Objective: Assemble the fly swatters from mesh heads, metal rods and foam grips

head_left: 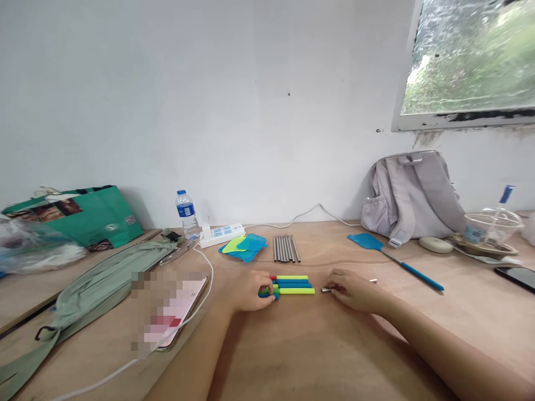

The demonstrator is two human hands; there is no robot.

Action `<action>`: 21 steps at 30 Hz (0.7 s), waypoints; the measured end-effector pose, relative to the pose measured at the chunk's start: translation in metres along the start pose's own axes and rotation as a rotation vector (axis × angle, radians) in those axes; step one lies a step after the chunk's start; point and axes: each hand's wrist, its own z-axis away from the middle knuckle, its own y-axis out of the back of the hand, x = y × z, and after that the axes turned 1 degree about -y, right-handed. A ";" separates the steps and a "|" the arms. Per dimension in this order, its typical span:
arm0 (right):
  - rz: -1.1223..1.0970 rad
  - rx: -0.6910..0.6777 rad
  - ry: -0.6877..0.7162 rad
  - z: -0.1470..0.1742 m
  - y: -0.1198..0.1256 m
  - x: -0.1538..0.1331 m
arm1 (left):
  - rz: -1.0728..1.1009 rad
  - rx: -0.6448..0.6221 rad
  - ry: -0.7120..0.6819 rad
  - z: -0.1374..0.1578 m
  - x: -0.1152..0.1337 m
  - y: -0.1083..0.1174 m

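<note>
My left hand (254, 291) is closed over the left ends of a small group of coloured tubes on the table. A short blue and green end shows between its thumb and fingers, and the rest there is hidden. A yellow-green tube (296, 291), a blue tube (295, 283) and another yellow-green tube (292, 277) lie side by side, pointing right. To the right, my right hand (351, 288) is closed around a thin metal tube (325, 290), whose ends stick out on both sides. Behind the hands lies a row of several metal tubes (286, 249).
Flat blue and green swatter heads (251, 243) lie beside a white power strip (221, 234). A blue fly swatter (418, 273) lies at the right, before a grey backpack (418, 195). At the left are a phone (184, 306), its white cable (209, 284) and a water bottle (187, 214).
</note>
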 end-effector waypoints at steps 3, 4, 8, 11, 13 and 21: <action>-0.013 -0.043 0.001 0.001 0.003 0.003 | 0.013 -0.015 -0.006 0.001 -0.001 0.001; -0.018 -0.056 0.004 0.002 0.005 0.005 | 0.025 -0.024 -0.005 0.001 0.000 0.001; -0.033 -0.059 -0.054 0.005 0.013 0.008 | 0.101 -0.053 0.048 0.002 0.002 0.004; -0.032 -0.031 -0.070 0.005 0.016 0.007 | 0.117 -0.081 0.103 0.002 0.002 0.004; -0.029 -0.014 -0.048 0.005 0.016 0.002 | 0.106 -0.105 0.112 0.002 0.002 0.003; -0.025 -0.108 0.125 0.006 0.008 -0.040 | 0.104 -0.176 0.147 0.001 0.002 0.001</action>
